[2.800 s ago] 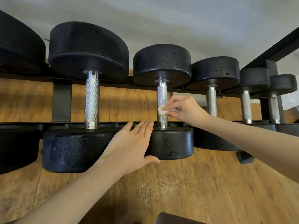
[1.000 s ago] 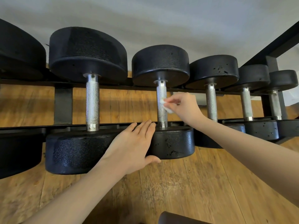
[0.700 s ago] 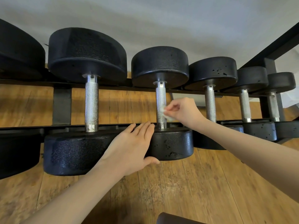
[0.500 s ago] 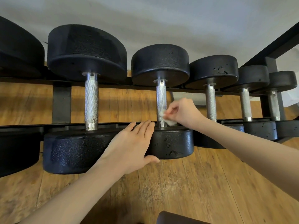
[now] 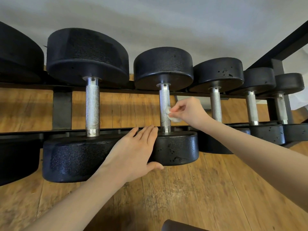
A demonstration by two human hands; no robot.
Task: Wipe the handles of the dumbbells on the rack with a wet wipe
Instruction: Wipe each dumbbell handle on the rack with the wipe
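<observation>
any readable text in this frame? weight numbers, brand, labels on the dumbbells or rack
None legible.
Dumbbell being wiped: faint embossed marks on the far head, too worn and blurred to read.
Next dumbbell to its right: only chips and pits, no numbers.
Rack: no label shows.
Wet wipe in the right hand: no print.

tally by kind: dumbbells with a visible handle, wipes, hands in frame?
Dumbbells with visible handle: 5
Wipes: 1
Hands: 2, left hand, right hand
Total: 8
</observation>
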